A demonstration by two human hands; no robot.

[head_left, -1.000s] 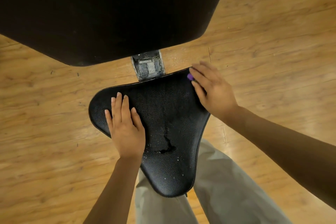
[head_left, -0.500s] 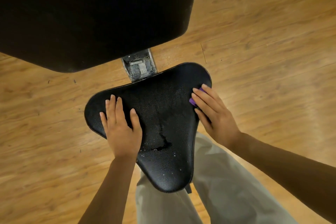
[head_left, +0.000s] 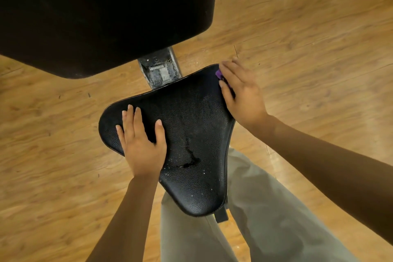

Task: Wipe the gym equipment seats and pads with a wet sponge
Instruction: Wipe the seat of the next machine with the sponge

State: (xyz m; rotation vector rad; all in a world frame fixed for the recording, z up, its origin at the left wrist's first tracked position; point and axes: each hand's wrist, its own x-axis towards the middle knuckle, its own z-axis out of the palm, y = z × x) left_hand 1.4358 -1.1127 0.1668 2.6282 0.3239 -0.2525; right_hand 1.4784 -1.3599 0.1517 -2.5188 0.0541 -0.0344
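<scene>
Fingers of the right hand [head_left: 242,93] lie fairly straight, pressing a purple sponge [head_left: 219,74] onto the far right corner of the black, triangular textured-vinyl seat [head_left: 191,125]; only a sliver of sponge shows beneath them. Left hand [head_left: 141,142] rests flat on the seat's left side, fingers spread, gripping nothing. A large black back pad [head_left: 102,10] sits beyond, above the wooden plank floor [head_left: 308,27].

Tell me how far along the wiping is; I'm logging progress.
Done: nothing looks finished. In hand: the right hand presses the purple sponge on the seat's far right corner; the left hand rests flat on it. Left: white specks near the seat's front, and the large back pad.
</scene>
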